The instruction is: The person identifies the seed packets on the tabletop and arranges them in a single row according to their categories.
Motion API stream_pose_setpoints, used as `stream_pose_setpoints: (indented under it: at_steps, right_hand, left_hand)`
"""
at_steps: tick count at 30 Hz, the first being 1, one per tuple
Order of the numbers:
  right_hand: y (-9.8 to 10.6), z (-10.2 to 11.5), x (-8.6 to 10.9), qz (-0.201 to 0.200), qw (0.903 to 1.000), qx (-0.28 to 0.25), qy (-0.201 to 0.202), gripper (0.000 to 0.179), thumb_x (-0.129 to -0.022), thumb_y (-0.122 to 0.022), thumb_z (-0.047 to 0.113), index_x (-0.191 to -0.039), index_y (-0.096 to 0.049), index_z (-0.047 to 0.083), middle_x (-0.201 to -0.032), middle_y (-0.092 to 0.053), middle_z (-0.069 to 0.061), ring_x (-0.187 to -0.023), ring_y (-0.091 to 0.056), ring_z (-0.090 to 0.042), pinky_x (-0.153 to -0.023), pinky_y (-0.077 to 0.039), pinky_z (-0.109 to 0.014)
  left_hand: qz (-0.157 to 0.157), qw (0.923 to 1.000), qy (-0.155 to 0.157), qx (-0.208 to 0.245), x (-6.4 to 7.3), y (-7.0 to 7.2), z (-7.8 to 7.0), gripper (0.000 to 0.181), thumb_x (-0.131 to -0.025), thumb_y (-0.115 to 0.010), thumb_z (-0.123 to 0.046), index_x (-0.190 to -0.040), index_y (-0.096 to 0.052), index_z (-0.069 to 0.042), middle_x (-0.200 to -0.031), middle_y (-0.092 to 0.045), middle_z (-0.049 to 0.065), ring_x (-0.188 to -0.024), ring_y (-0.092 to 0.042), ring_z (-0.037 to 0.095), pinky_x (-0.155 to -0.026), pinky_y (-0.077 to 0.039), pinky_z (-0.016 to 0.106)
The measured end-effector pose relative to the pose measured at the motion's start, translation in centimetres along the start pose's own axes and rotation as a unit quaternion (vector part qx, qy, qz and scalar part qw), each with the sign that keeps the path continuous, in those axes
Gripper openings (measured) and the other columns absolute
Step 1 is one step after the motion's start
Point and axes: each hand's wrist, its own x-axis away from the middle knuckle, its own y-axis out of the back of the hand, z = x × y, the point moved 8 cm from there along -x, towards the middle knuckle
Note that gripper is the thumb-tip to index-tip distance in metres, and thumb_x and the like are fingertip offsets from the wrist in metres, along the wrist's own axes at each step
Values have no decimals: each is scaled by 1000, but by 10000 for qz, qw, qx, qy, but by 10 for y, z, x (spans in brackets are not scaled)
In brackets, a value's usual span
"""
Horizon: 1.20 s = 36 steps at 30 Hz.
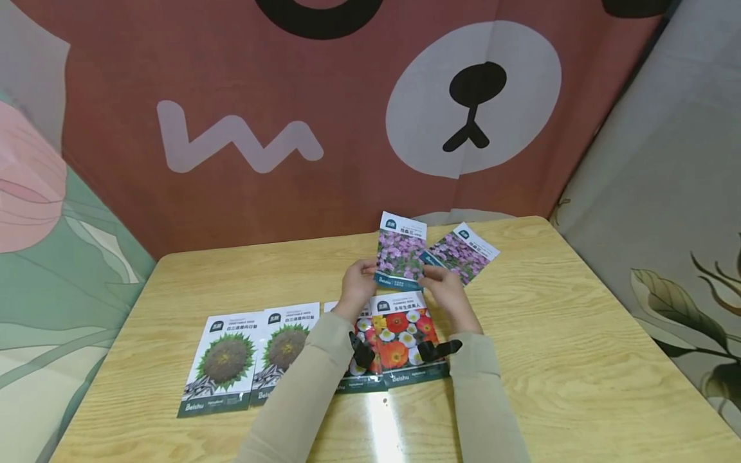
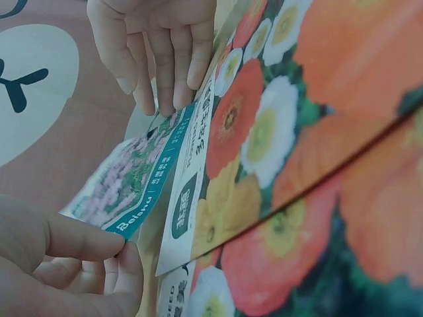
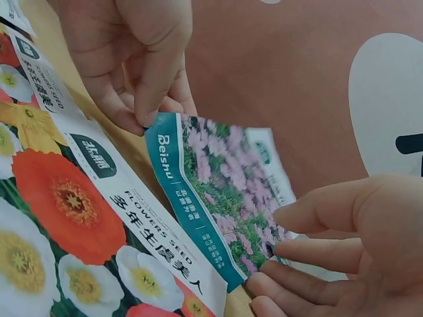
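Observation:
My left hand (image 1: 356, 288) pinches the lower left corner of a seed packet (image 1: 399, 249) with pink-purple flowers and a teal bottom band. In the right wrist view this packet is slightly bowed. Beside its right edge is my right hand (image 1: 448, 297), with extended fingers (image 2: 182, 63) touching near the lower right corner. A second packet of the same purple flowers (image 1: 467, 251) lies tilted just behind the right hand. Below the hands lie two poppy seed packets, the right one (image 1: 405, 331) in plain sight and the left one (image 1: 361, 379) partly hidden by the left sleeve.
Two sunflower seed packets, the outer one (image 1: 224, 363) and the inner one (image 1: 286, 341), lie at the left of the wooden table (image 1: 579, 360) and overlap slightly. A brown fabric backdrop (image 1: 260, 206) hangs along the far table edge.

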Motion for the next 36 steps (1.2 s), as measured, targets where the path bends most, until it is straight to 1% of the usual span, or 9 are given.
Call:
stream_pose_setpoints:
  at_steps: [4, 6, 10, 13, 15, 21, 25, 32, 36]
  right_hand:
    - [1, 1, 2, -1, 9998, -182, 120, 50, -102, -56, 11, -149, -45, -3, -149, -48, -24, -138, -44, -38, -114, -37, -50]
    - [1, 2, 2, 18, 9992, -358, 193, 50, -103, -56, 11, -150, -45, -1, -150, -47, -22, -138, -45, -37, -113, -39, -48]
    - [0, 3, 3, 46, 9967, -780, 240, 51, -102, -56, 10, -150, -44, 0, -152, -45, -20, -136, -47, -36, -112, -42, -45]
    - [1, 5, 3, 7, 9950, -978, 188, 52, -101, -56, 9, -150, -45, 1, -151, -45, -18, -132, -50, -36, -110, -44, -44]
    - [3, 7, 3, -40, 9949, -989, 177, 52, -100, -56, 9, -151, -45, 3, -150, -45, -18, -130, -51, -35, -109, -45, -44]
    - [9, 16, 3, -284, 9930, -1095, 337, 53, -101, -54, 5, -152, -40, -2, -148, -44, -23, -131, -51, -38, -109, -46, -43]
    - [15, 20, 6, -530, 9902, -1248, 343, 53, -102, -53, 2, -152, -38, -3, -139, -48, -23, -127, -52, -35, -108, -46, -44]
    - [34, 23, 14, -924, 9908, -971, 187, 42, -103, -54, 7, -144, -53, -1, -120, -54, -14, -111, -57, -23, -104, -49, -42]
    - [44, 28, 19, -1014, 9915, -783, 243, 36, -103, -56, 11, -136, -58, -3, -116, -58, -10, -102, -59, -13, -94, -55, -34]
  left_hand:
    - [0, 9995, -85, 309, 2, 2, 2, 52, -77, -49, 22, -122, -66, 3, -109, -65, 16, -91, -61, 23, -66, -46, 22]
    - [-44, 9990, -164, 409, 4, 4, 2, 51, -79, -48, 20, -123, -65, 3, -110, -64, 16, -91, -61, 23, -65, -45, 23]
    - [-256, 9975, -391, 527, 8, 9, -2, 45, -81, -49, 18, -121, -65, 6, -110, -64, 19, -100, -63, 32, -80, -54, 33]
    - [-380, 9958, -530, 648, 13, 11, -7, 39, -81, -50, 18, -117, -65, 8, -108, -63, 20, -104, -63, 35, -93, -54, 41]
    - [-393, 9947, -593, 748, 15, 11, -9, 36, -82, -52, 18, -115, -64, 9, -107, -63, 20, -104, -63, 36, -94, -54, 42]
    - [-196, 9927, -568, 1043, 22, 6, -11, 32, -85, -55, 15, -115, -64, 8, -105, -63, 18, -103, -64, 35, -90, -55, 38]
    - [-50, 9931, -505, 1057, 28, 3, -10, 28, -90, -57, 8, -118, -63, 7, -107, -62, 17, -100, -65, 32, -84, -55, 35]
    - [154, 9871, -313, 1559, 43, -6, -11, 25, -98, -53, 5, -121, -63, 7, -107, -60, 16, -94, -59, 23, -88, -58, 43]
    - [202, 9864, -435, 1570, 50, -9, -16, 24, -100, -53, 2, -120, -64, 8, -105, -61, 16, -94, -60, 22, -85, -59, 43]
